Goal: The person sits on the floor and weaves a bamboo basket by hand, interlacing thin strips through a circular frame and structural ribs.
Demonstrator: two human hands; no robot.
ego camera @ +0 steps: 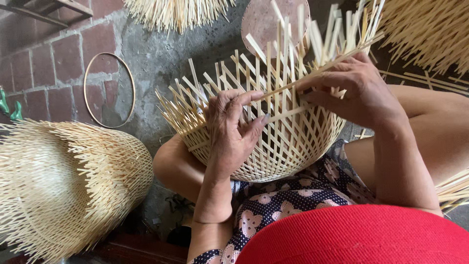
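Red brim [361,237] near; left hand [232,129] braces light, springy half-woven basket [273,146], right hand [359,93] seemingly pinches a thin strip [312,73]

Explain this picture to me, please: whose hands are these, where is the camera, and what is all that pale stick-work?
The camera sits on a person's head and looks down at their own bare hands. Across their lap rests a half-woven basket of pale bamboo strips, loose ends still sticking up. The left hand presses against its side, thumb on one long strip; the right hand pinches that strip further along. On the floor lie a stack of unfinished baskets and a thin hoop.
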